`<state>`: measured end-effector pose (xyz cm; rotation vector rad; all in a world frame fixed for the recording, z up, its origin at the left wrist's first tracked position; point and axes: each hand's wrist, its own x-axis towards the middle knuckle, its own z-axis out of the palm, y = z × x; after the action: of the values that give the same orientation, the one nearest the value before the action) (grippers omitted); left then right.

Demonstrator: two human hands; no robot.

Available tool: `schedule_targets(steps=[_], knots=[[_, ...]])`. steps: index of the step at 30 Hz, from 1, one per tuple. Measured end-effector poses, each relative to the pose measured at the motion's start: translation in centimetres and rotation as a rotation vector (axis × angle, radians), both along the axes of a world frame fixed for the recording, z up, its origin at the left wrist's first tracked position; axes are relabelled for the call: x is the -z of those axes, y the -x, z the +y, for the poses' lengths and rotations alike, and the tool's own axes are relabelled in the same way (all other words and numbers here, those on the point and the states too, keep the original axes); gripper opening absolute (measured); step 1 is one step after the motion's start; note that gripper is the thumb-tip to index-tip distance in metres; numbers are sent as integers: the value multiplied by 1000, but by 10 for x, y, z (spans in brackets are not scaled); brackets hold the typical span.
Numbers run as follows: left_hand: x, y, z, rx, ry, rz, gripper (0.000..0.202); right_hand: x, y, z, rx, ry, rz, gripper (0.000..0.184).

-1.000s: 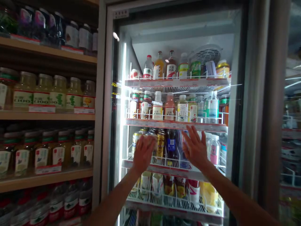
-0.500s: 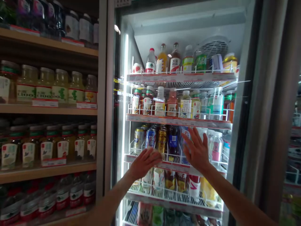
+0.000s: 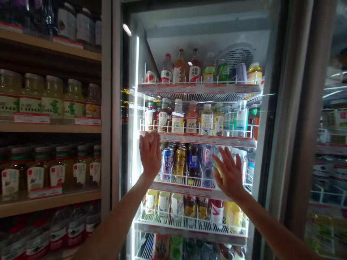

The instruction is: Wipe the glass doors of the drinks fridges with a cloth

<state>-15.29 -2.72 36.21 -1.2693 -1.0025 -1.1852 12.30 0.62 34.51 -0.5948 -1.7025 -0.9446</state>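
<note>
In front of the upright glass-fronted drinks fridge (image 3: 199,138), both my arms are raised. My left hand (image 3: 150,155) is at the left side of the glass, before the can shelf, its fingers stretched upward and close together. A pale patch beside its fingertips is too blurred to tell from a reflection. My right hand (image 3: 230,173) is spread open, nearest to a clear bottle (image 3: 206,160) with a pink-and-white label. I see nothing held in it. Behind the glass, between my hands, stand a blue can (image 3: 166,164), gold cans (image 3: 180,162) and a dark bottle with a blue label (image 3: 193,160).
Wooden shelves (image 3: 54,127) of bottled drinks stand to the left, past a grey upright post (image 3: 107,108). A metal frame (image 3: 296,126) edges the fridge on the right. More shelves of drinks show beyond it. Wire racks hold rows of bottles inside.
My left hand has moved up and left across the glass, its fingers swinging from pointing right to pointing up. My right hand stays nearly in place. The view has shifted slightly right.
</note>
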Motion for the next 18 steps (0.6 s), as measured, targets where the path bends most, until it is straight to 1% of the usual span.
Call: schedule_targets(steps=[1,2,4,5,6,7,10,11,12,13,15,16,17,18], knots=[[-8,-2,2,4,-10,-3,57,-4,0,0,-8,-6,-1,68],[-14,-5,4,16,21,95,56,-7,0,0,-17,-13,-9,68],[-18,-9,6,31,152,435,54,-14,-1,0,-31,-28,-26,68],[-20,-9,6,25,201,556,53,-17,-1,1,-33,-36,-25,68],[-24,-7,6,11,211,596,52,-21,-2,1,-31,-43,-19,68],[-31,-3,6,-6,179,547,52,-25,-2,2,-26,-51,-7,68],[-57,6,6,-35,-59,125,55,-37,-5,4,-13,-69,31,68],[-65,6,6,-34,-113,34,55,-41,-6,4,-12,-72,36,68],[-70,5,7,-30,-128,20,54,-44,-5,4,-13,-74,37,68],[-73,4,8,-26,-97,91,53,-47,-5,4,-17,-76,34,68],[-78,1,10,-23,45,362,49,-51,-3,3,-19,-73,19,69],[-81,3,11,-25,107,462,47,-53,-2,3,-18,-73,15,69],[-86,5,11,-28,138,489,45,-55,-1,3,-17,-76,16,69],[-92,9,12,-32,126,433,44,-57,-1,2,-15,-79,21,69]])
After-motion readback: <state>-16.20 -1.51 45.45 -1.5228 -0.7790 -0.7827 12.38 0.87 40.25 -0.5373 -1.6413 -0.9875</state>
